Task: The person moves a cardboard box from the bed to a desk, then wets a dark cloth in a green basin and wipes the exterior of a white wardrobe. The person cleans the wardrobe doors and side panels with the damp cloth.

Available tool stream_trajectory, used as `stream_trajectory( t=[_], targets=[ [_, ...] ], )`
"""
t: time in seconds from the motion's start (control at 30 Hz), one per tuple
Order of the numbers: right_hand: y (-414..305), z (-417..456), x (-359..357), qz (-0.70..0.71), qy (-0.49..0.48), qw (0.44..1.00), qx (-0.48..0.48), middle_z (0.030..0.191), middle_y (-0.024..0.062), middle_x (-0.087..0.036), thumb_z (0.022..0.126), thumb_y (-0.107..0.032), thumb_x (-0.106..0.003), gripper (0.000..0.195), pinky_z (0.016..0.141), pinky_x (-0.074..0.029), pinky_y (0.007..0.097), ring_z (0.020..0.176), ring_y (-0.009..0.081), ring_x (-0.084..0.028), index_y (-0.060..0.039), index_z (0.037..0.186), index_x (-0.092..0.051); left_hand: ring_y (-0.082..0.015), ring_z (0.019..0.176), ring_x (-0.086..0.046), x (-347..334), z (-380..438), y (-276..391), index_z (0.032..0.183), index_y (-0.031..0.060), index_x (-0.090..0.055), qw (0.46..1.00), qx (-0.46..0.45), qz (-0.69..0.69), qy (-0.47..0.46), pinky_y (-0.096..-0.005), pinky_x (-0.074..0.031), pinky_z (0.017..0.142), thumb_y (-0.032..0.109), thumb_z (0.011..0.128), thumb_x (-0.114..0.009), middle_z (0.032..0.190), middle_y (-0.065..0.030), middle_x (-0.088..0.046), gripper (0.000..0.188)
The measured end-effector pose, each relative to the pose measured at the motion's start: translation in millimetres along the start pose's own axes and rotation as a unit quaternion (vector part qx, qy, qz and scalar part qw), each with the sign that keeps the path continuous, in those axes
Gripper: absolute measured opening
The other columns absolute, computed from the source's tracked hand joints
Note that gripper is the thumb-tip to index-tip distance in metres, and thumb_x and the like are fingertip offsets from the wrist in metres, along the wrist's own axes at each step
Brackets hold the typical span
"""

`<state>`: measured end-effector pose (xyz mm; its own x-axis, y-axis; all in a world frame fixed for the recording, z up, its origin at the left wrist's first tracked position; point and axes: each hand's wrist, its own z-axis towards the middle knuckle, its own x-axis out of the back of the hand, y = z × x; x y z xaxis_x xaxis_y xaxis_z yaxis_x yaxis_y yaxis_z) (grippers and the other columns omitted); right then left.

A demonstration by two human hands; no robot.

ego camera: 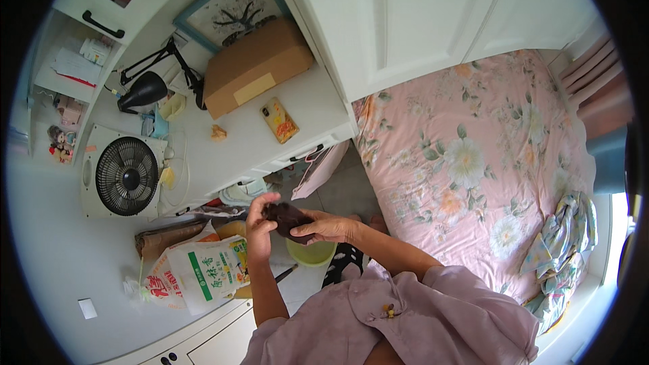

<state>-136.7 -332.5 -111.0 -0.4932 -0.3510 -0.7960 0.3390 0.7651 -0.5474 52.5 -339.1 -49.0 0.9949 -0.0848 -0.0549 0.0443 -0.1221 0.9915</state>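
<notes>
A dark brown object [288,219] with a ragged far end is held up between my hands; its exact kind cannot be told. My right hand [324,227] grips its near side, thumb on top. At the opposite end, the thumb and bent fingers of my left hand [261,225] close around the edge. A pale green basin [317,254] lies below the hands, partly hidden by my right hand and forearm.
A bed with a pink floral sheet [436,182] fills the right. On the left, a white desk [238,149] bears a box fan [127,176], a black lamp [144,91], a cardboard box [258,66] and a phone [280,120]. Printed plastic bags [203,271] stand beside my left arm.
</notes>
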Motion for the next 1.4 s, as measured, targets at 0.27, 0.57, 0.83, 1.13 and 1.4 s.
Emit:
stream_trajectory(
  t=[0.27,0.57,0.83,1.13,1.4],
  targets=[
    [-45.7,-24.1,12.2,-0.034,0.156,0.980,0.121,0.114,0.0054,-0.065,0.098,-0.031,-0.061,0.045,0.088,-0.050,0.0319,0.102,0.0163,-0.062,-0.0047,0.134,-0.055,-0.0201,0.115,-0.057,-51.7,45.3,1.2,0.135,-0.0003,-0.053,0.993,0.111,0.043,0.006,-0.0326,-0.044,0.098,0.021,0.089,-0.074,0.125,-0.0121,-0.060,0.055],
    [-72.8,-43.5,54.5,0.233,0.225,0.879,0.350,0.120,0.0085,-0.064,0.103,-0.029,-0.050,0.035,0.097,-0.049,0.0415,0.109,0.0214,-0.062,-0.0044,0.128,-0.054,-0.0086,0.089,-0.056,-79.2,85.4,37.7,0.105,0.0060,-0.057,0.971,0.068,-0.033,-0.225,-0.0209,-0.044,0.076,0.004,0.083,-0.070,0.099,-0.0015,-0.059,0.026],
    [-96.6,-71.8,29.2,0.316,0.114,0.862,0.381,0.121,0.0134,-0.063,0.104,-0.034,-0.047,0.043,0.086,-0.055,0.0398,0.106,0.0279,-0.063,-0.0030,0.134,-0.048,-0.0326,0.138,-0.029,-156.6,174.1,155.3,0.145,-0.0013,-0.028,0.916,-0.347,0.203,-0.001,-0.0463,-0.023,0.115,0.035,0.082,-0.079,0.144,-0.0201,-0.032,0.089],
    [-88.9,-64.7,-8.7,0.224,0.200,0.878,0.373,0.133,0.0127,-0.059,0.101,-0.051,-0.047,0.064,0.105,-0.041,0.0369,0.119,0.0255,-0.057,-0.0024,0.142,-0.046,-0.0450,0.139,-0.016,-215.5,246.1,221.2,0.149,-0.0045,-0.009,0.732,-0.610,0.278,0.125,-0.0598,-0.018,0.111,0.057,0.080,-0.075,0.151,-0.0304,-0.013,0.114],
    [-155.5,-91.4,-33.0,-0.485,0.473,0.605,0.419,0.140,0.0285,-0.035,0.095,-0.019,-0.056,0.039,0.105,-0.034,0.0508,0.122,0.0472,-0.040,0.0058,0.125,-0.051,-0.0457,0.148,-0.002,-221.4,246.1,224.2,0.152,-0.0066,0.002,0.766,-0.597,0.238,0.018,-0.0655,-0.003,0.113,0.054,0.097,-0.051,0.158,-0.0303,-0.002,0.098]
  ],
)
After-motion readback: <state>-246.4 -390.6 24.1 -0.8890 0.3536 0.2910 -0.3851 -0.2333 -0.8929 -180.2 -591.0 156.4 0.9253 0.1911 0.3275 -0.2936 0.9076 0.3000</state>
